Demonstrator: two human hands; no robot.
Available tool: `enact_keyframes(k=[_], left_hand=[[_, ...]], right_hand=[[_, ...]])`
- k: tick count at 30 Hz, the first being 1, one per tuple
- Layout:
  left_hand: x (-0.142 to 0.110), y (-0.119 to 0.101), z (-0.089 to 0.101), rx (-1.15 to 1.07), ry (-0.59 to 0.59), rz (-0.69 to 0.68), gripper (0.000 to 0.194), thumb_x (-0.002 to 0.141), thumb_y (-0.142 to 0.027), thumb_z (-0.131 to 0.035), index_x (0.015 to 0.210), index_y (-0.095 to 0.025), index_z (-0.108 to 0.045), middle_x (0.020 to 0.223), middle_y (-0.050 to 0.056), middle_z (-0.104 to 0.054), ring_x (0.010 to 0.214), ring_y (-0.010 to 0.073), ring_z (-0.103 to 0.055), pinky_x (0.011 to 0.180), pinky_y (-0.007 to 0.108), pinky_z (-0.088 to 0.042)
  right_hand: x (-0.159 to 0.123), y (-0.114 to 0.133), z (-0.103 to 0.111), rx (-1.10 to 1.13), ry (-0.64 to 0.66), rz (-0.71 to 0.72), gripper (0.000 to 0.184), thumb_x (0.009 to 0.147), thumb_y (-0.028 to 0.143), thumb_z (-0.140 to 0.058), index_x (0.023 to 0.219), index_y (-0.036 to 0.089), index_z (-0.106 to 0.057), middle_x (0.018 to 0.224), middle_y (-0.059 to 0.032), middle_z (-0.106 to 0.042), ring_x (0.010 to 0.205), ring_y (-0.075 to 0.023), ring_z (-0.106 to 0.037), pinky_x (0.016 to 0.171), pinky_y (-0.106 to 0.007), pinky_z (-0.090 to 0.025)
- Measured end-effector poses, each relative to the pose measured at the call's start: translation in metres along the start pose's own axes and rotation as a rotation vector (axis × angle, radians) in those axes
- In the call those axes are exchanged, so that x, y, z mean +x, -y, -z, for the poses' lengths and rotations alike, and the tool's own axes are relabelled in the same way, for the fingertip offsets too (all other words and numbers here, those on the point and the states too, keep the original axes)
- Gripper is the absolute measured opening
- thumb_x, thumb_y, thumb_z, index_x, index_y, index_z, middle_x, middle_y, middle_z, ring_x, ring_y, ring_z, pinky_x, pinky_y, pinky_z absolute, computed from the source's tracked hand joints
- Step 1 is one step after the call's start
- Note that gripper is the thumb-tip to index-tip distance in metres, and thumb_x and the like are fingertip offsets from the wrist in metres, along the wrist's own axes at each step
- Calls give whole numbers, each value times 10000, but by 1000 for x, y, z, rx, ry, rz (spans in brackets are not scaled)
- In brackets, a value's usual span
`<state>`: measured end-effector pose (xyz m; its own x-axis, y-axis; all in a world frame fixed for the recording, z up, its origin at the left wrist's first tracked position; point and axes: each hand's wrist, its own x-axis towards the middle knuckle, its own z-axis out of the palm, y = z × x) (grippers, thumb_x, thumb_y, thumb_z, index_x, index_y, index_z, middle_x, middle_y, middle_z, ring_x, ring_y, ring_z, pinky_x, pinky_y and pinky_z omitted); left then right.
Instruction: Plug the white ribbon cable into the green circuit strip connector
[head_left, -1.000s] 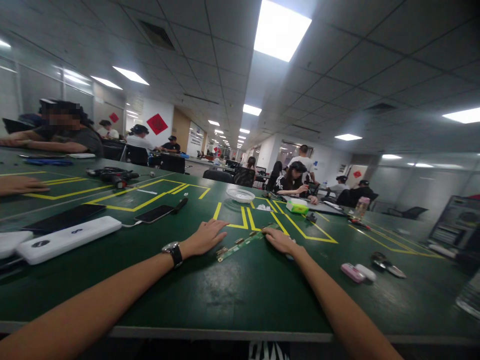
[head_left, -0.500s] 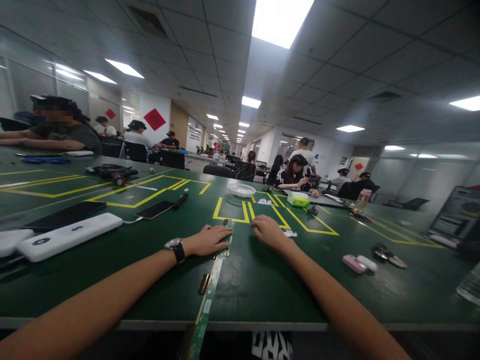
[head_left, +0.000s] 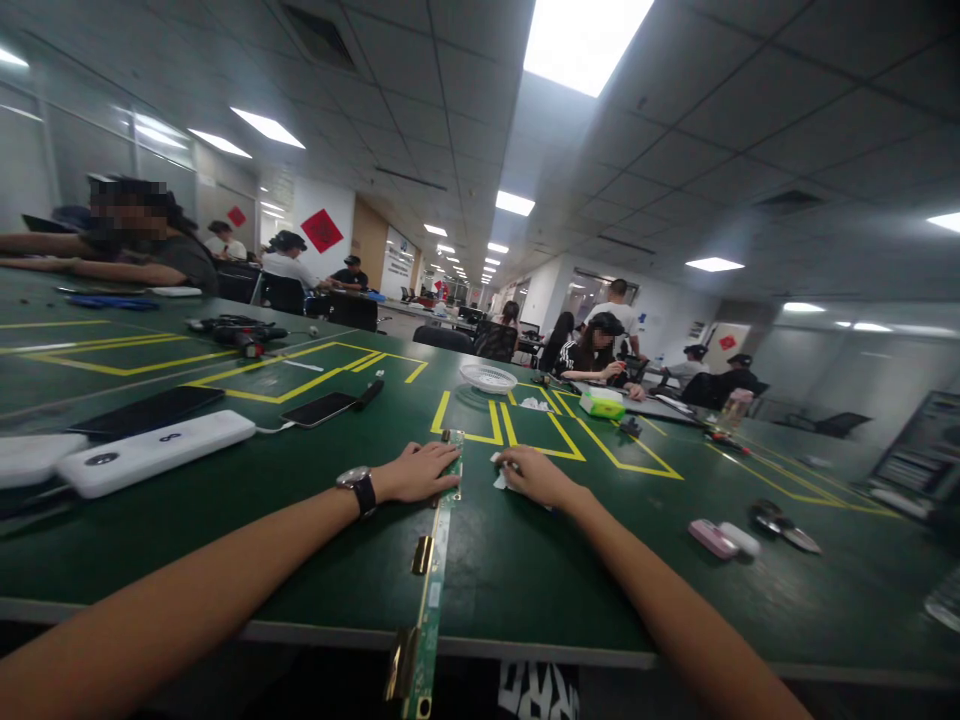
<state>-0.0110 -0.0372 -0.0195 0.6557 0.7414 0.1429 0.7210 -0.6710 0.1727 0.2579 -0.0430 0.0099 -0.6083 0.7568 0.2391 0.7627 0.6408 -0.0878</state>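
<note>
A long, narrow green circuit board (head_left: 433,597) with gold-coloured flaps along its left side runs away from me over the table. Its near end sticks out past the table's front edge. My left hand (head_left: 418,472), with a watch on the wrist, lies with fingers stretched out flat on the far part of the board. To the right of the board, my right hand (head_left: 541,477) rests on the table with curled fingers closed on a white tissue (head_left: 500,480). Part of the tissue is hidden under the hand.
A white basket (head_left: 487,378) stands beyond my hands, near a green tissue pack (head_left: 602,404). On the left lie a white power bank (head_left: 161,452) and a phone (head_left: 319,409). A pink case (head_left: 712,539) is on the right. Co-workers sit at the far sides.
My right hand now has the white tissue at its fingertips; before, a white scrap showed behind that hand. My left hand stays on the board. The view has shifted slightly.
</note>
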Motion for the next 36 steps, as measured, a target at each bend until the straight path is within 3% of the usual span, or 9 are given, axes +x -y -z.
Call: enact_keyframes(k=[2,6,36], left_hand=[[-1,0,1,7,19,-3,673,953,-635,-265,1481,-218,-305,1537,122,-285,1393,310,-250,1044,519,-224],[-3,-3,5,9,58,-4,731,933,-683,-246,1487,-209,-296,1552,128,-239,1404,318,-220,1051,528,-207],[-3,-3,5,-9,61,-8,716,936,-684,-248,1488,-232,-296,1554,120,-238,1407,320,-210,1056,522,-197]], right_hand=[[5,15,-6,66,-23,191,285,893,136,-469,1106,156,-658,1110,-91,-660,1071,-197,-583,985,-328,-423],[5,33,-7,88,-20,305,326,877,88,-443,1117,139,-658,1127,-101,-648,1077,-190,-566,999,-320,-413],[1,38,1,107,33,350,390,864,55,-434,1175,155,-647,1175,-101,-629,1106,-188,-556,1017,-339,-405]])
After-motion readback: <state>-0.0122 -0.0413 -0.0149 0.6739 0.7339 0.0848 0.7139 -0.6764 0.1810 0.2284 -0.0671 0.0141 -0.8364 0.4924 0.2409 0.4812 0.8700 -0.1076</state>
